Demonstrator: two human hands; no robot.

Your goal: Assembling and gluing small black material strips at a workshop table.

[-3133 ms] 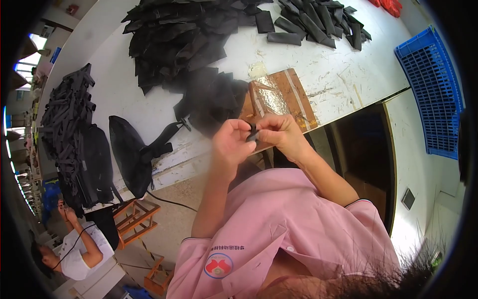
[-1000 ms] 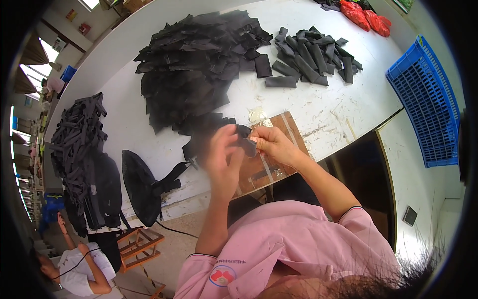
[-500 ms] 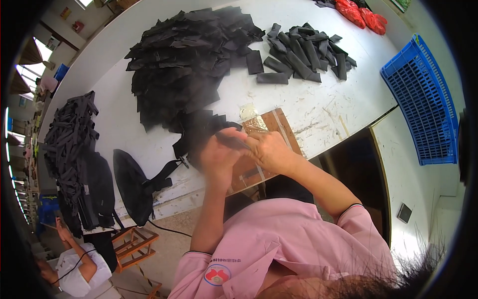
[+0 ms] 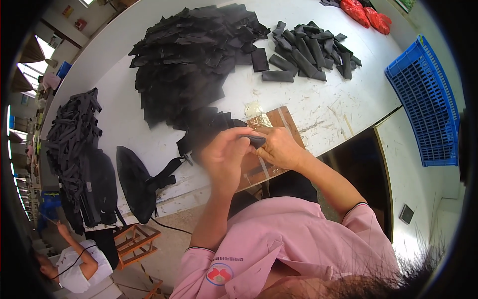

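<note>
My left hand (image 4: pixel 225 157) and my right hand (image 4: pixel 280 147) meet over a brown board (image 4: pixel 283 118) at the near edge of the white table (image 4: pixel 318 99). Both pinch one small black fabric piece (image 4: pixel 255 141) between their fingertips, holding it just above the board. A big heap of flat black fabric pieces (image 4: pixel 191 62) lies beyond my hands, reaching down to my left hand. A smaller pile of folded black pieces (image 4: pixel 306 50) lies further right.
A blue plastic crate (image 4: pixel 425 104) stands at the right. Red bags (image 4: pixel 366 12) sit at the far edge. Black straps (image 4: pixel 69 144) and a black pouch (image 4: pixel 137 182) lie at the left. Another person (image 4: pixel 74 261) sits at lower left by a wooden stool (image 4: pixel 134 241).
The view has shifted a little between frames. My hands have stayed together over the board, working the small black piece between the fingers; the piles have not moved.
</note>
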